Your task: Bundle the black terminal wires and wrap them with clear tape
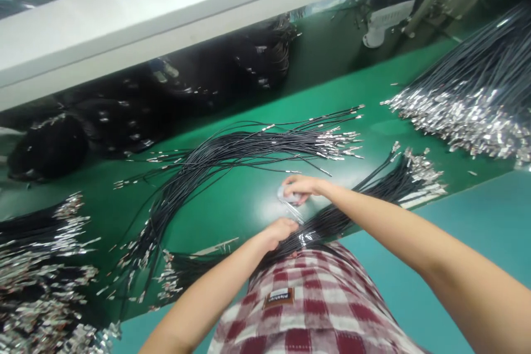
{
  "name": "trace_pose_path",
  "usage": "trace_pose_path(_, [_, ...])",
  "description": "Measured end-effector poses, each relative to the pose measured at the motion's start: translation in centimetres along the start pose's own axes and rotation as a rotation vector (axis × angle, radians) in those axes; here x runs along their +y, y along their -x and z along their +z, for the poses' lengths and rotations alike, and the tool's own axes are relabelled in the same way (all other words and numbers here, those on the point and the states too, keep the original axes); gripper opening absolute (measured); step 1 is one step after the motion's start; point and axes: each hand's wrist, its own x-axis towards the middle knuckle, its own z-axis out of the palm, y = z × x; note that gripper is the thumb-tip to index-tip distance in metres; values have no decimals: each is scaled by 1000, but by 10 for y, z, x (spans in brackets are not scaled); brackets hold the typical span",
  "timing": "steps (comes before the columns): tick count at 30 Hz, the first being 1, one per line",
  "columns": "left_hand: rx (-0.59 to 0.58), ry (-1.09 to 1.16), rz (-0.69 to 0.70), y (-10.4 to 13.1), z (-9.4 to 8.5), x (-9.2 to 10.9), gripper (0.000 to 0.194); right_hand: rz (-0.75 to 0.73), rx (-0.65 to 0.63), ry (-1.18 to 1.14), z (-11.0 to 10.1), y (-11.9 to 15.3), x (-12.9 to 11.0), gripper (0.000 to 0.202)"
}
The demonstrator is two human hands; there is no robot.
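Observation:
My left hand [281, 232] is closed around a thick bundle of black cables [332, 221] at the table's front edge, against the checked apron [307, 282]. Just above it, my right hand [305, 188] grips a small whitish roll of clear tape [286, 193]. From the roll a shiny strip [293, 211] runs down to the bundle. Glossy clear tape [306, 239] lies around the bundle's middle, beside my left hand. Silvery connectors [421, 171] fan out at the bundle's right end, and more show at its left end.
A loose spread of black cables [240, 146] lies on the green table [232, 204] behind my hands. Big cable piles with metal ends stand at right [477, 110] and left [45, 287]. Dark cable bundles [199, 77] sit under a white shelf [207, 11]. A white holder [385, 22] is farther back.

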Motion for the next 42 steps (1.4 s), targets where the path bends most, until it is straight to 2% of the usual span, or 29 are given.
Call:
trace_pose_path(4, [-137,37,-64,-6,-14,0,23,-149,-293,-446,-12,31,5,60])
trace_pose_path(7, [-212,40,-154,-17,-23,5,23,-275,-374,-553,-11,67,18,61])
trace_pose_path(10, [-140,-5,-177,-29,-30,14,21,-397,-319,-479,-7,112,41,61])
trace_pose_path(12, [-96,-40,-160,-33,-33,22,20,-512,-187,-319,2,139,63,66])
trace_pose_path(14, [-100,-57,-157,-33,-37,31,24,-653,2,-111,17,157,89,70])
trace_pose_path(17, [-203,-42,-200,-27,-40,41,42,-800,180,160,44,154,128,70])
trace_pose_path(20, [-339,19,-226,-21,-42,42,66,-873,284,315,64,126,154,54])
trace_pose_path(22, [-374,35,-284,-20,-42,38,75,-895,340,346,71,105,161,44])
trace_pose_path(25, [-420,32,-409,-24,-39,31,72,-903,373,228,78,91,160,36])
trace_pose_path(27, [-444,54,-459,-29,-36,28,67,-843,407,-19,81,93,158,25])
trace_pose_path(29, [-398,109,-473,-34,-32,26,62,-636,442,-414,83,99,156,14])
trace_pose_path(32, [-275,172,-455,-41,-21,23,60,-158,491,-952,79,101,149,32])
trace_pose_path(34, [-224,159,-430,-44,-13,21,63,46,521,-1034,73,95,138,41])
trace_pose_path(36, [-142,123,-389,-43,-3,20,61,135,545,-1010,68,84,125,42])
trace_pose_path(38, [-4,123,-266,-39,7,20,46,180,560,-1078,67,74,113,40])
trace_pose_path(40, [131,163,-99,-32,14,21,28,169,559,-1242,67,69,105,35])
trace_pose_path(42, [238,216,60,-24,19,23,31,116,530,-1368,68,72,103,27])
